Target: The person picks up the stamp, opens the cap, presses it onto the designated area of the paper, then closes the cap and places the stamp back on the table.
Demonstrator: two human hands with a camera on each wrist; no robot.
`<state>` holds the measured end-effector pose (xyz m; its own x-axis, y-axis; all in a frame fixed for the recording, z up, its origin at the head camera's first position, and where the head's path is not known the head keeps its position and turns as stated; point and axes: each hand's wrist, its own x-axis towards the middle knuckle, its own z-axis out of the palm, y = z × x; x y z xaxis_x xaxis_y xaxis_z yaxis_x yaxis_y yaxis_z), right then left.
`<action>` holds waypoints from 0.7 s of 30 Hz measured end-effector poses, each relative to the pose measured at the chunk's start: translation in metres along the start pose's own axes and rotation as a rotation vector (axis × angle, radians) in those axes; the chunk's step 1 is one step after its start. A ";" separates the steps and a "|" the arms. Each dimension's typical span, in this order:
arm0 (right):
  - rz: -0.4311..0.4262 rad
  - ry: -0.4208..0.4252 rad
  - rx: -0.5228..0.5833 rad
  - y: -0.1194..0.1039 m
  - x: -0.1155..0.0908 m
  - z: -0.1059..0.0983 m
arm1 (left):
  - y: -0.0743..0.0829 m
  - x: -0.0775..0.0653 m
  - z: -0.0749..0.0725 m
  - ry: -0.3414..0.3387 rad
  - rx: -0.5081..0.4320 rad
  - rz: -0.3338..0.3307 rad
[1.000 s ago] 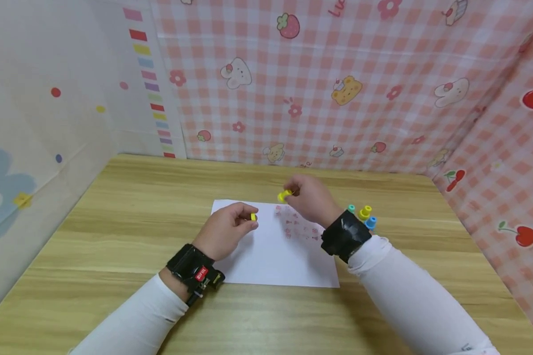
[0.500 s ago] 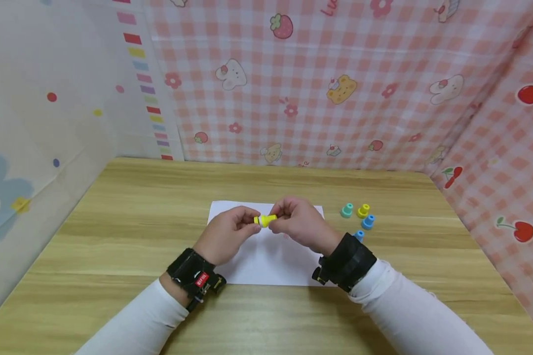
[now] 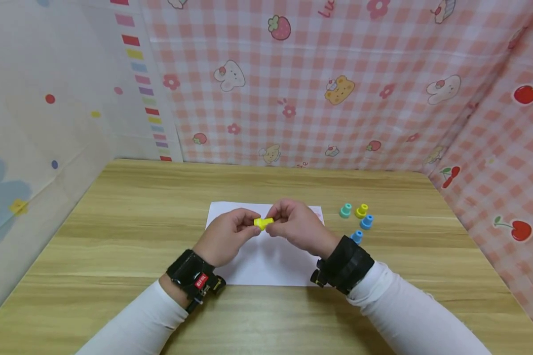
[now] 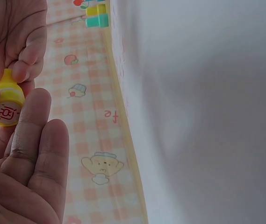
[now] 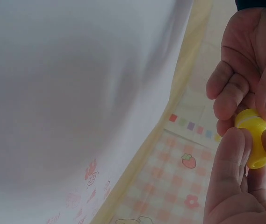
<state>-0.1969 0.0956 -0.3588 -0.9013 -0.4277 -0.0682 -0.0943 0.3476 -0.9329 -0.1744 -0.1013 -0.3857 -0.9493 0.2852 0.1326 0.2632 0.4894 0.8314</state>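
Observation:
A small yellow toy stamp (image 3: 263, 223) is held between both hands over a white sheet of paper (image 3: 266, 268). My left hand (image 3: 225, 234) pinches its wide, capped end between thumb and fingers. At the narrow handle end, my right hand (image 3: 298, 228) grips it the same way. In the left wrist view, a red design shows on the round end of the stamp (image 4: 8, 113). A thin pale line runs round the yellow body (image 5: 254, 140) in the right wrist view. Red stamped prints (image 5: 91, 172) mark the paper, mostly hidden by my right hand in the head view.
Right of the paper stand several more stamps: a teal one (image 3: 345, 211), a yellow one (image 3: 361, 211), a blue one (image 3: 366, 222) and a nearer blue one (image 3: 357, 237) beside my right wrist. The wooden table (image 3: 160, 197) meets a pink checked cloth (image 3: 248, 108) behind.
My right hand has come left and down with the yellow stamp to the yellow cap in my left hand. Stamp and cap are now joined, the gap between them narrower than half a second ago.

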 end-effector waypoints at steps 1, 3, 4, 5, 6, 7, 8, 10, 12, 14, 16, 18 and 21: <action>0.000 -0.003 -0.003 -0.004 -0.002 0.000 | 0.000 0.000 0.000 0.001 0.002 0.002; 0.003 -0.007 -0.010 -0.011 -0.006 0.000 | 0.000 0.000 0.000 0.001 0.000 0.004; 0.004 -0.008 -0.015 -0.015 -0.009 0.000 | 0.000 0.000 0.001 -0.001 0.000 0.005; 0.006 -0.007 -0.021 -0.018 -0.011 0.001 | 0.000 0.000 0.001 -0.002 -0.002 0.005; 0.000 -0.004 -0.023 -0.021 -0.013 0.001 | -0.001 0.001 0.001 -0.004 -0.005 0.005; -0.008 -0.003 -0.023 -0.022 -0.014 0.001 | -0.001 0.001 0.001 -0.005 -0.008 0.005; -0.012 -0.002 -0.023 -0.022 -0.015 0.001 | -0.001 0.001 0.001 -0.005 -0.009 0.006; -0.011 -0.002 -0.026 -0.024 -0.017 0.002 | -0.002 0.001 0.001 -0.006 -0.006 0.006; -0.011 0.000 -0.032 -0.025 -0.017 0.002 | -0.002 0.000 0.002 -0.005 -0.002 0.006; 0.001 -0.002 -0.046 -0.028 -0.019 0.003 | -0.002 0.000 0.002 -0.004 0.000 0.006; 0.001 -0.002 -0.055 -0.029 -0.019 0.003 | -0.001 0.000 0.002 -0.003 -0.008 0.003; -0.008 0.003 -0.063 -0.028 -0.020 0.003 | -0.001 0.000 0.002 0.001 -0.022 0.003; -0.015 0.012 -0.072 -0.028 -0.021 0.004 | 0.000 0.000 0.001 0.005 -0.051 0.007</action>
<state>-0.1742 0.0916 -0.3328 -0.9046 -0.4234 -0.0494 -0.1381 0.4006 -0.9058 -0.1742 -0.1003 -0.3865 -0.9482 0.2846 0.1415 0.2613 0.4445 0.8568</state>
